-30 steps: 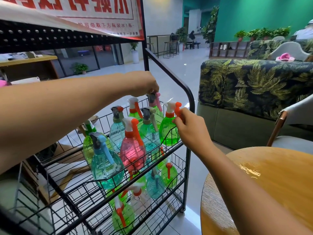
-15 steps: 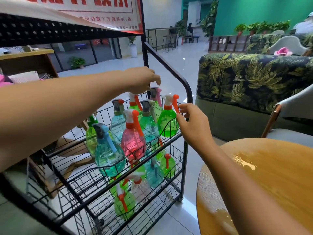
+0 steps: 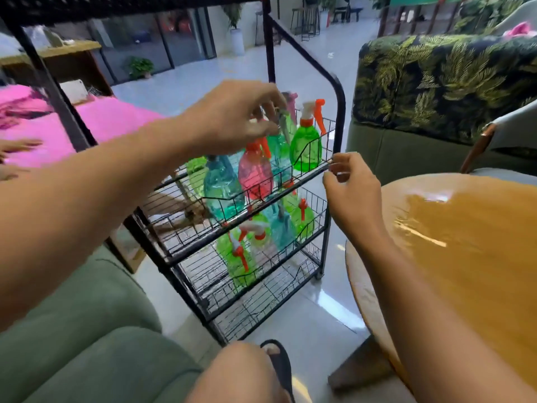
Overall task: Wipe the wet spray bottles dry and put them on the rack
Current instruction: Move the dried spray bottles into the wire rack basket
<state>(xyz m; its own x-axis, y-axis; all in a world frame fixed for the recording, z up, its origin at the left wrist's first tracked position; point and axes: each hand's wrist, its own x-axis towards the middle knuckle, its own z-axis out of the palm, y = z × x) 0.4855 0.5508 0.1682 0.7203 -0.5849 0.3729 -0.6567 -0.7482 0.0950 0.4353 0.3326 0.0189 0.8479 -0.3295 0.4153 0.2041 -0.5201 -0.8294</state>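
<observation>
A black wire rack (image 3: 338, 112) stands in front of me. Several spray bottles sit on its upper shelf: a green one with an orange trigger (image 3: 305, 149) at the right end, a pink one (image 3: 255, 175) and a teal one (image 3: 223, 190). More green and teal bottles (image 3: 238, 257) stand on the shelf below. My left hand (image 3: 235, 117) hovers over the upper bottles with loosely curled fingers and holds nothing. My right hand (image 3: 348, 190) is just off the shelf's front right corner, fingers relaxed and empty.
A round wooden table (image 3: 465, 242) with a wet sheen is at the right, a chair behind it. A leaf-print sofa (image 3: 436, 82) stands beyond the rack. A green cushion (image 3: 87, 330) lies at my lower left. Another person's hand (image 3: 17, 146) rests on a pink cloth (image 3: 110, 120).
My right hand has let go of the green bottle's orange trigger and dropped back toward the shelf's corner. My left hand has lifted off the bottle tops. The view has tilted down.
</observation>
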